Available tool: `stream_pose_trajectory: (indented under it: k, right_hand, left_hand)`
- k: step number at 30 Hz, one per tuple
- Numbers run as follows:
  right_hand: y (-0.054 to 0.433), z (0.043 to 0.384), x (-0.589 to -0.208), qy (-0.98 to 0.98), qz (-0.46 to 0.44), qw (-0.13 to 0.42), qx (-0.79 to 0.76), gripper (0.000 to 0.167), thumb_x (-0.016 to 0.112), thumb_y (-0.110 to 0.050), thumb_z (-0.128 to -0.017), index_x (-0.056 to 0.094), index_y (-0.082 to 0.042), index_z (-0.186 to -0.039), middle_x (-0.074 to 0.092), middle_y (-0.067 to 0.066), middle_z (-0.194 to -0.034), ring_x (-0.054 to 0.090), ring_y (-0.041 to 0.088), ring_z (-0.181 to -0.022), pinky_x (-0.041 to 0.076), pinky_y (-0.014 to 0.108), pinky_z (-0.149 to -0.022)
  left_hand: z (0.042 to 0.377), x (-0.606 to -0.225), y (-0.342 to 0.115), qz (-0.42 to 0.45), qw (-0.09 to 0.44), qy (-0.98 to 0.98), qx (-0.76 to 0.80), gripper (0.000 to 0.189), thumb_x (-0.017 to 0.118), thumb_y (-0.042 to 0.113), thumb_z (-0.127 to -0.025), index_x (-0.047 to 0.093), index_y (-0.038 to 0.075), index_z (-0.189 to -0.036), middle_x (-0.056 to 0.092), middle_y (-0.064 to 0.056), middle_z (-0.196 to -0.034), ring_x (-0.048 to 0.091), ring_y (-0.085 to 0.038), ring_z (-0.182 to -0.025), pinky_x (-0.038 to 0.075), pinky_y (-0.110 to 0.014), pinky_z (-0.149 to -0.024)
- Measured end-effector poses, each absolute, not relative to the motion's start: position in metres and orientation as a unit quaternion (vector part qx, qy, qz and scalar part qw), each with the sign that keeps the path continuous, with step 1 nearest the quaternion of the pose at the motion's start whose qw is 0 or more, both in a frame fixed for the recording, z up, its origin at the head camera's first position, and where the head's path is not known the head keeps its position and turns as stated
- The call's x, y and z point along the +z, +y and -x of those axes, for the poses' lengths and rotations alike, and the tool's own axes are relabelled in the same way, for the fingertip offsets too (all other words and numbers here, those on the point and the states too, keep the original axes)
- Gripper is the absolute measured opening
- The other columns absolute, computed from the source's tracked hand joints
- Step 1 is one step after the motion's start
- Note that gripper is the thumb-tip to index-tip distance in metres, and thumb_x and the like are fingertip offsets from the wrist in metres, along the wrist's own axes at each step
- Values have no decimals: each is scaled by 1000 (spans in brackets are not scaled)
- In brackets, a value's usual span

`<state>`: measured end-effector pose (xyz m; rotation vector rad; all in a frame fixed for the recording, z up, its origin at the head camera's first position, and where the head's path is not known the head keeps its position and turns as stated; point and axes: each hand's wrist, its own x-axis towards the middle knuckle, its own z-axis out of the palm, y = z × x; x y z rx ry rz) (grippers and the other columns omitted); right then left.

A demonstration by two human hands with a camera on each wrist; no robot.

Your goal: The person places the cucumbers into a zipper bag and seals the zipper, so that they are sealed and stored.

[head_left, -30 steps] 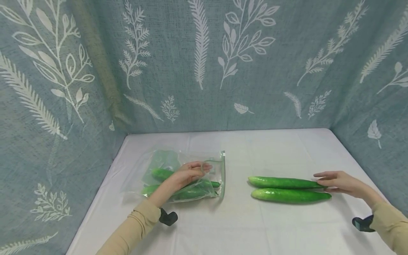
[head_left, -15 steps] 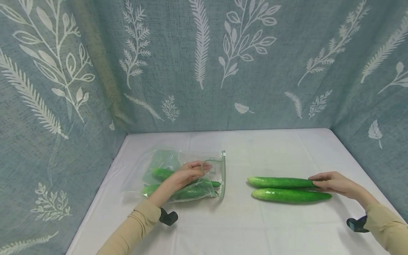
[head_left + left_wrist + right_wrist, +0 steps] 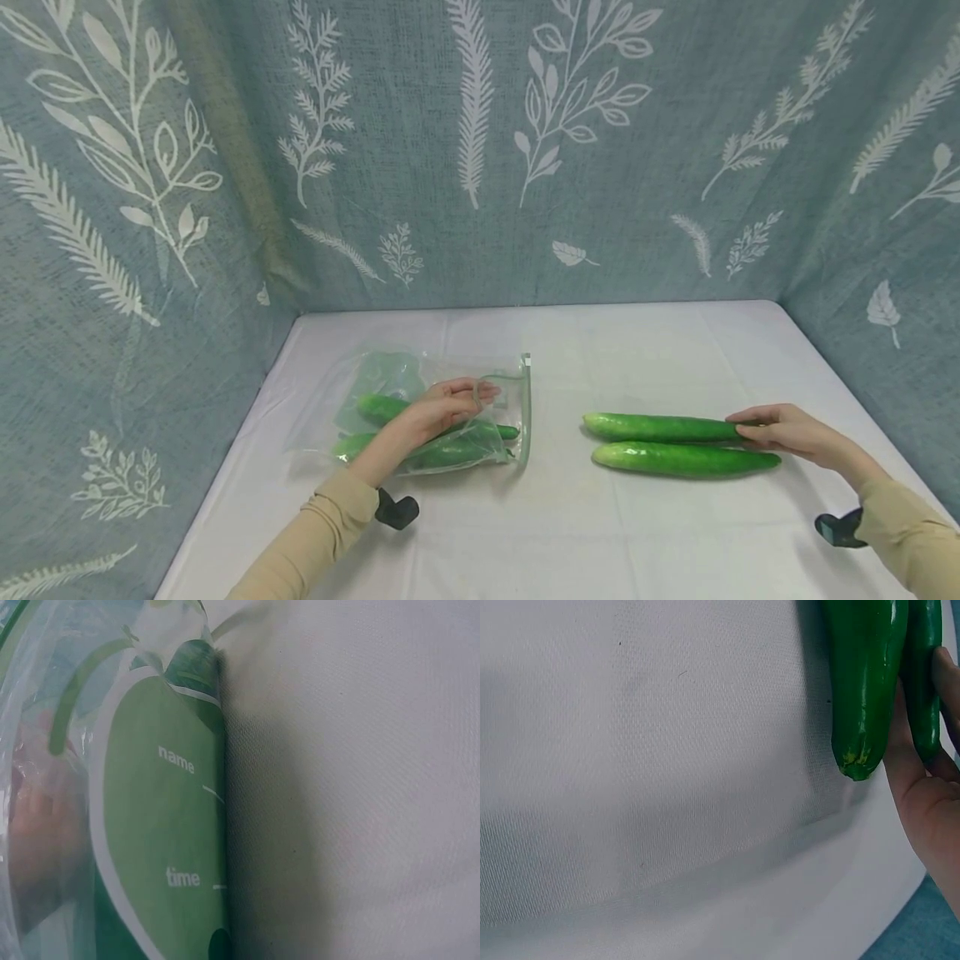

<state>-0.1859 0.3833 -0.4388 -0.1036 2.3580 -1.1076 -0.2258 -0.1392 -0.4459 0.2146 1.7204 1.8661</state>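
A clear zip bag (image 3: 322,425) with green print lies on the left of the table, at least two cucumbers (image 3: 450,454) inside. My left hand (image 3: 438,408) reaches across it and holds the upper film back at the mouth, which faces right. In the left wrist view, fingers (image 3: 49,825) show blurred through plastic, beside the green label (image 3: 161,802). To the right, two long cucumbers lie side by side. My right hand (image 3: 795,432) pinches the right end of the farther cucumber (image 3: 660,427), thumb and fingers on opposite sides. The nearer cucumber (image 3: 682,460) lies right against it.
A white cloth covers the table (image 3: 555,533). Blue-green curtains (image 3: 510,150) with white leaf patterns hang behind and on both sides. A dark wrist device (image 3: 396,510) sits under the left cuff, another dark wrist device (image 3: 838,529) under the right.
My right hand has moved slightly left and closed its fingers on the farther cucumber's end. My left hand and the bag have stayed in place.
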Motion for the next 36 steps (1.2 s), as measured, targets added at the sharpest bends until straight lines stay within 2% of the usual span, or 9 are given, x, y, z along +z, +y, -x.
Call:
stream_pose_trajectory:
  k: [5, 14, 19, 21, 23, 25, 28, 30, 36]
  right_hand:
    - [383, 186, -440, 874, 33, 261, -409, 53, 54, -24, -96, 45, 14, -132, 57, 22, -123, 54, 3, -84, 50, 23, -72]
    - [383, 187, -441, 883, 41, 247, -398, 53, 54, -27, -96, 47, 13, -130, 51, 32, -130, 57, -2, -93, 54, 28, -81]
    - [382, 186, -440, 901, 45, 225, -368, 53, 53, -30, -96, 50, 11, -129, 51, 33, -130, 59, 28, -111, 53, 40, -89]
    - [382, 186, -440, 904, 45, 217, -366, 53, 54, -30, -96, 50, 11, -129, 51, 33, -130, 57, 35, -115, 52, 41, -90]
    - [381, 185, -439, 905, 47, 211, -366, 53, 54, -30, -96, 50, 11, -130, 51, 33, -130, 61, 25, -110, 53, 40, -89]
    - [381, 185, -438, 903, 48, 208, -373, 53, 53, -30, -96, 49, 11, -131, 51, 33, -131, 61, 7, -103, 53, 38, -88]
    - [380, 184, -436, 896, 47, 207, -389, 55, 52, -30, -97, 47, 12, -132, 50, 33, -131, 53, -14, -91, 54, 36, -88]
    - [379, 183, -435, 892, 45, 206, -399, 55, 52, -30, -97, 46, 13, -132, 49, 34, -132, 51, -18, -89, 54, 35, -89]
    - [378, 183, -429, 883, 41, 194, -425, 57, 51, -30, -98, 43, 14, -133, 46, 35, -134, 54, -18, -90, 54, 31, -89]
  left_hand:
    - [226, -447, -139, -80, 291, 646, 701, 48, 54, -1, -88, 43, -4, -135, 46, -16, -144, 41, -27, -136, 30, -39, -114]
    - [227, -449, -141, -85, 292, 649, 698, 54, 53, -1, -89, 37, -5, -140, 45, -16, -145, 41, -26, -136, 33, -34, -112]
    - [228, -449, -141, -85, 290, 646, 701, 51, 54, -1, -89, 40, -5, -138, 47, -16, -143, 43, -25, -135, 32, -36, -113]
    - [227, -448, -141, -80, 290, 645, 703, 51, 55, -1, -88, 41, -5, -137, 47, -16, -143, 44, -24, -134, 32, -36, -113]
    - [227, -448, -141, -79, 291, 643, 703, 53, 55, -2, -88, 39, -5, -138, 46, -16, -144, 44, -24, -134, 32, -36, -113]
    - [227, -447, -140, -76, 293, 643, 704, 55, 54, -3, -87, 38, -5, -139, 45, -17, -144, 44, -24, -134, 33, -34, -113]
    - [227, -447, -140, -75, 292, 643, 704, 57, 54, -3, -87, 36, -6, -141, 45, -18, -144, 44, -25, -134, 34, -32, -111]
    - [227, -446, -140, -72, 290, 644, 704, 57, 54, -3, -87, 35, -6, -141, 46, -18, -143, 44, -26, -134, 35, -33, -111]
    - [226, -446, -138, -71, 291, 645, 703, 55, 53, -3, -87, 37, -5, -140, 46, -18, -144, 43, -27, -135, 30, -38, -114]
